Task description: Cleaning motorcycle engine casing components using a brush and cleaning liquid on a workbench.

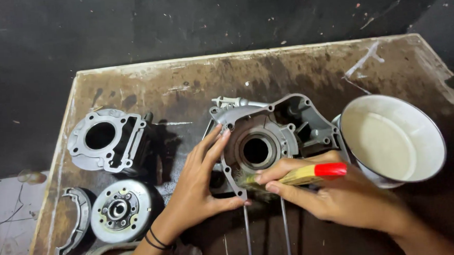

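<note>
Left hand (199,183) spread flat against engine case (269,141) edge; right hand (323,192) clenched around brush (304,175) just below the bore.

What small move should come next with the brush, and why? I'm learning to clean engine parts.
Probably a short stroke of the brush along the lower rim of the casing. The right hand holds the brush with its bristles already at that edge, beside the round bore, while the left hand steadies the casing flat on the table.
</note>
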